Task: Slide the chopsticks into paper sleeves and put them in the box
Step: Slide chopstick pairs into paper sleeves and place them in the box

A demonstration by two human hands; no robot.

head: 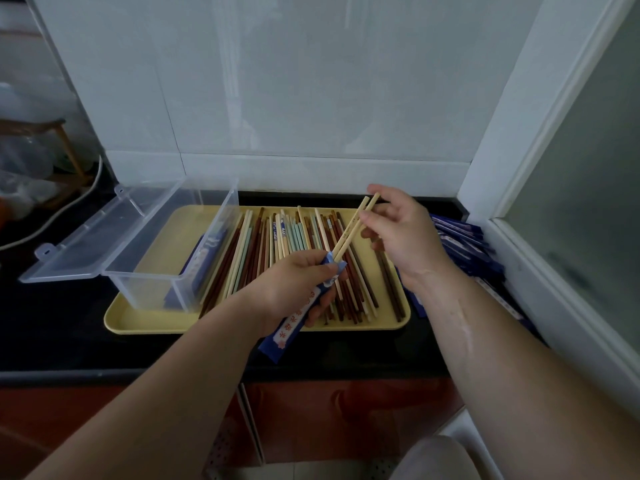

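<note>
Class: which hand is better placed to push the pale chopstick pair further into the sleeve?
Right hand: it pinches the pair near the top, while the left hand holds the blue sleeve.

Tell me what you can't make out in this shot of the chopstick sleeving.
Head view only:
- How far the pale chopstick pair has entered the blue sleeve: the left hand covers the opening.
- Print on the sleeve: too small.
- Number of sleeved pairs in the clear box: glare and its wall blur them.
- Spare sleeve stack: partly behind the right hand.
</note>
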